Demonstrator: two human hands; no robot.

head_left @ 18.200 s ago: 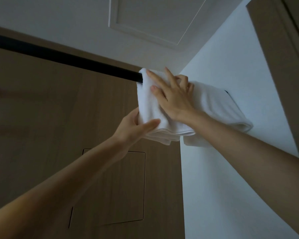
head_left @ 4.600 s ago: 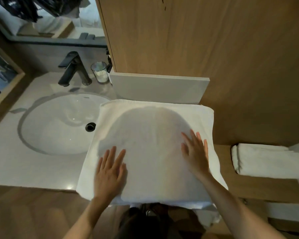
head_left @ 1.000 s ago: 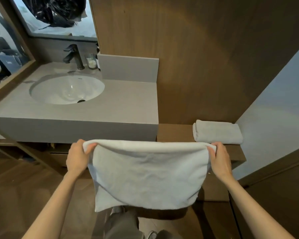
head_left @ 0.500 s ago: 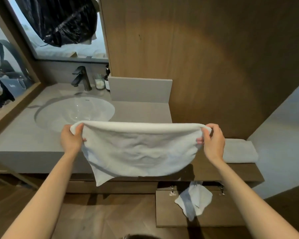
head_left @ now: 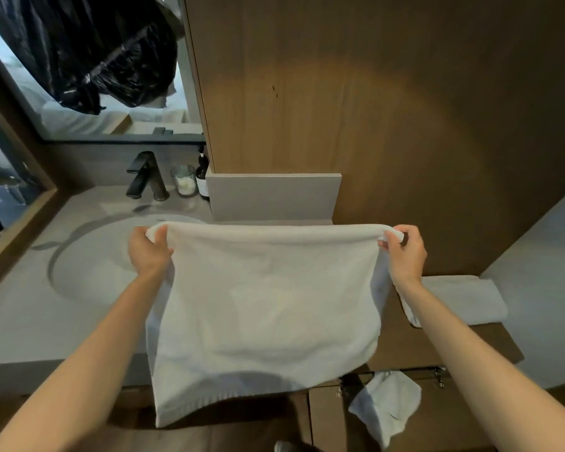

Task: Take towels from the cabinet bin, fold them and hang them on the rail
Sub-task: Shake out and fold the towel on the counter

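A white towel [head_left: 265, 308] hangs doubled over in the air in front of the vanity, its folded edge on top. My left hand [head_left: 147, 252] grips the top left corner and my right hand [head_left: 405, 254] pinches the top right corner, holding the edge stretched level. The lower hem hangs free below the counter's front. A second white towel [head_left: 463, 300], folded, lies on the wooden shelf at the right. A small white cloth [head_left: 387, 407] hangs out of the cabinet front below that shelf. The rail is out of view.
Grey counter [head_left: 20, 321] with a round basin [head_left: 92, 269] at left, black faucet [head_left: 146, 176], a glass [head_left: 184, 185] and a dark bottle [head_left: 203, 177] behind it. A mirror fills the upper left. Wood panel wall [head_left: 388, 109] straight ahead, white wall at right.
Both hands have lifted the stretched towel higher and my view has tilted up. The towel now hangs flatter, over the counter's front edge.
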